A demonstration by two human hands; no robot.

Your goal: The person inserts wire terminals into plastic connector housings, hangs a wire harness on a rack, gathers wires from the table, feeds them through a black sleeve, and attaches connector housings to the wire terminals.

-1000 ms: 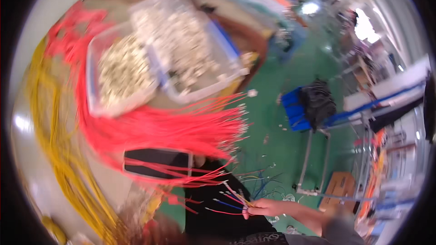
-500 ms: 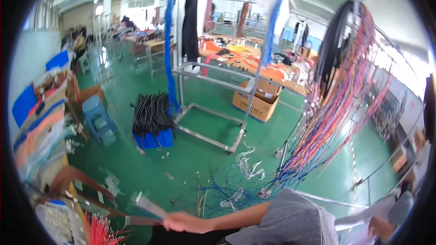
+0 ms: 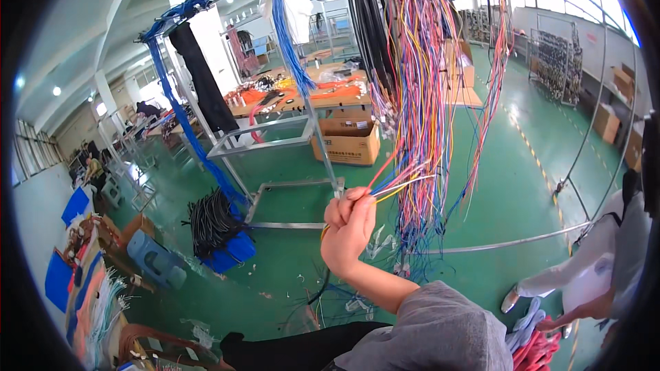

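My right hand (image 3: 347,230) is raised near the middle of the head view, closed on a bundle of thin wires (image 3: 405,182). Red, yellow, white and blue ends fan out to the right from between thumb and fingers. A dark cable (image 3: 320,290) hangs below the wrist; the hand hides whether it joins those wires. Just beyond the wire ends hangs a dense curtain of many-coloured wires (image 3: 419,96), with black cables (image 3: 371,27) at its left side. Whether the held ends touch this curtain cannot be made out. My left hand is outside the view.
Behind stands a metal rack (image 3: 313,124) draped with blue wires (image 3: 285,34). A cardboard box (image 3: 347,144), a blue bin (image 3: 230,253) of black cables and a blue stool (image 3: 155,257) stand on the floor. At right are a person's legs (image 3: 570,275) and metal rails (image 3: 509,242).
The view has swung right. My right hand has moved from low on the left, beside a blurred pale strip, up toward the hanging wires, and now holds a wire bundle.
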